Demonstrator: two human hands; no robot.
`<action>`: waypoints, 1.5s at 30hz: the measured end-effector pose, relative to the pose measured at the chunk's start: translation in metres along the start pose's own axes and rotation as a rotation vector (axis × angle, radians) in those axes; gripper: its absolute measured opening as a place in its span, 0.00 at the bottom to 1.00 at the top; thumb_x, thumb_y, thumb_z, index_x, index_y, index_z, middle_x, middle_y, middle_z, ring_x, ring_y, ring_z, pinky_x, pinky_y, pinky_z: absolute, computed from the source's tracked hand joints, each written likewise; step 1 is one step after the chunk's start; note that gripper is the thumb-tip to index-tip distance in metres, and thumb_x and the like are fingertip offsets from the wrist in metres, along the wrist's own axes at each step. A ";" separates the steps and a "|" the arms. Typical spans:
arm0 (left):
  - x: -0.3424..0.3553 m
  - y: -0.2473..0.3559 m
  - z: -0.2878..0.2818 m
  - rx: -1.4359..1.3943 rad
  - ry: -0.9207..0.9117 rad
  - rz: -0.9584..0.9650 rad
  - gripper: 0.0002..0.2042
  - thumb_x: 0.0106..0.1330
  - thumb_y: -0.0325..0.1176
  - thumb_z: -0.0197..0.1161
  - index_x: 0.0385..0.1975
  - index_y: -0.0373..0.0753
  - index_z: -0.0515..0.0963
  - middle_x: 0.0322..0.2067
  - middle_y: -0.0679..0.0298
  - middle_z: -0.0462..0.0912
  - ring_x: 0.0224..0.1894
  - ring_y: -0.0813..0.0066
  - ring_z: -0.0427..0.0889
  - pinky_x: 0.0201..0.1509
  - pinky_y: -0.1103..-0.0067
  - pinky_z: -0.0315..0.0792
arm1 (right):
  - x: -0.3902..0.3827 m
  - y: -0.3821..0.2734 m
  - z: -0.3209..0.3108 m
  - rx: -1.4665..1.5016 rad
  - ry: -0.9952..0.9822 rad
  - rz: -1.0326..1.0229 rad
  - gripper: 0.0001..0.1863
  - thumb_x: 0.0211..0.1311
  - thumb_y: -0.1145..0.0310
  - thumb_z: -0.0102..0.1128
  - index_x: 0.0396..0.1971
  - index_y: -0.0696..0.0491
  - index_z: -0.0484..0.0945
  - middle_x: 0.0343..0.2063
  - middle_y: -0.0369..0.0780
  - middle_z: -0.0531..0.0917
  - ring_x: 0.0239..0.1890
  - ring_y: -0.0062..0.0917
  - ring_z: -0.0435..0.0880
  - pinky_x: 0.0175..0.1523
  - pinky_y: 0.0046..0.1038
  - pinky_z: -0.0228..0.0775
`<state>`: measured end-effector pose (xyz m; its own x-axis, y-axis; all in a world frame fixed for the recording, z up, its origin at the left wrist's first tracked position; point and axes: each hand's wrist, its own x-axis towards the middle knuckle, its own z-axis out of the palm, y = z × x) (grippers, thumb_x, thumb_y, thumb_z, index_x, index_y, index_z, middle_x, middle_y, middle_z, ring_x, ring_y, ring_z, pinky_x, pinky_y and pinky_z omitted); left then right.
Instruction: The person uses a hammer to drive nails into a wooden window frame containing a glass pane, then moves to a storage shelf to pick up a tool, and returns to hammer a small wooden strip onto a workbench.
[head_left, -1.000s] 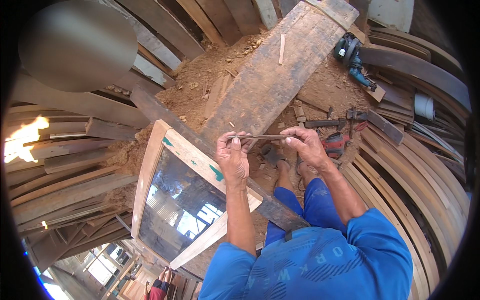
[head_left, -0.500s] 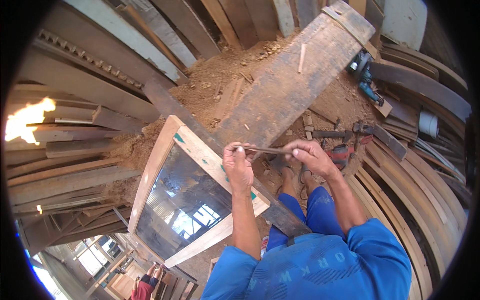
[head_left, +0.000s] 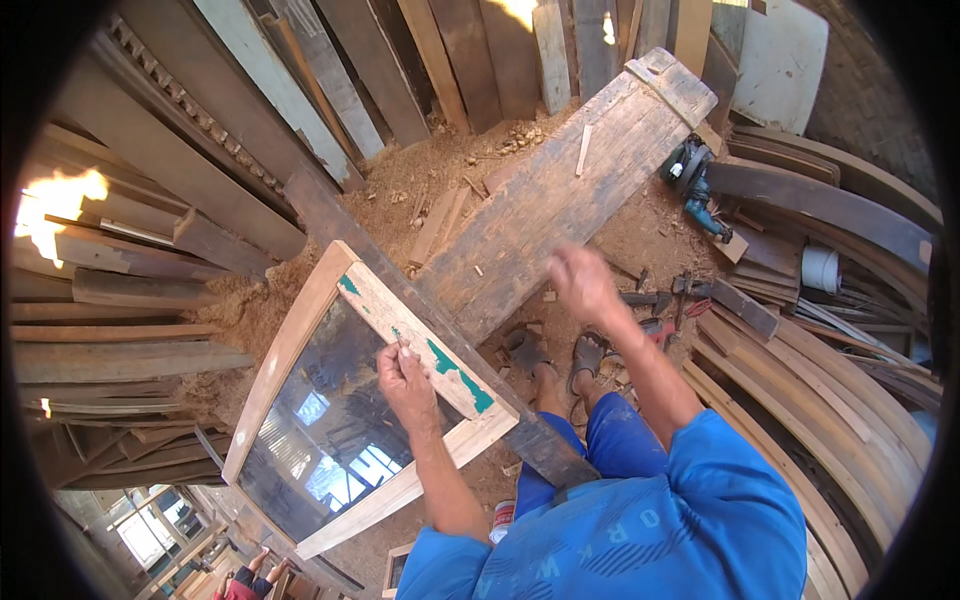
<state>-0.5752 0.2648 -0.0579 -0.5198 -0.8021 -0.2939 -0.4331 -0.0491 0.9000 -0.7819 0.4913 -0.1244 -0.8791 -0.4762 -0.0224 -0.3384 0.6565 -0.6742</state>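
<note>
A wood-framed glass panel leans beside me on the left, with green patches on its pale frame rail. My left hand is at that rail, over the edge of the glass. Its fingertips are pinched together, and whatever they hold is too small to make out. Out to the right, my right hand is raised above the near end of the wide plank bench. Motion blurs its fingers, so their grip is unclear.
A thin wood strip lies on the bench. To the right are a teal power tool, a hammer and stacked curved boards. Planks lean at the back; shavings cover the floor. Another person is at lower left.
Both hands held a thin stick between them; they have since parted. My left hand moved left and down onto the frame, while my right hand rose slightly. The stick no longer shows clearly.
</note>
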 end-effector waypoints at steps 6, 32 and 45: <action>-0.032 -0.011 0.001 0.702 -0.126 0.412 0.08 0.65 0.27 0.59 0.43 0.35 0.77 0.38 0.50 0.81 0.41 0.51 0.81 0.47 0.63 0.74 | 0.128 0.053 -0.041 -0.166 0.020 0.509 0.21 0.65 0.56 0.57 0.46 0.59 0.77 0.43 0.53 0.82 0.48 0.46 0.82 0.51 0.46 0.74; -0.050 -0.046 0.042 0.881 0.212 0.579 0.08 0.66 0.26 0.57 0.43 0.32 0.74 0.38 0.50 0.77 0.41 0.47 0.77 0.47 0.59 0.71 | -0.214 0.212 0.025 0.142 -0.235 0.741 0.20 0.61 0.56 0.55 0.33 0.62 0.79 0.38 0.59 0.82 0.48 0.54 0.81 0.50 0.44 0.72; -0.053 -0.062 0.041 0.975 0.195 0.496 0.09 0.67 0.25 0.55 0.44 0.30 0.74 0.39 0.50 0.77 0.42 0.54 0.77 0.48 0.63 0.71 | -0.223 0.341 0.108 0.172 -0.304 0.793 0.22 0.61 0.60 0.62 0.48 0.62 0.76 0.41 0.54 0.84 0.48 0.48 0.82 0.53 0.40 0.73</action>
<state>-0.5503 0.3349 -0.1115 -0.7084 -0.6870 0.1616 -0.6470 0.7237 0.2402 -0.6646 0.7582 -0.4291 -0.6980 -0.0671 -0.7130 0.4136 0.7750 -0.4778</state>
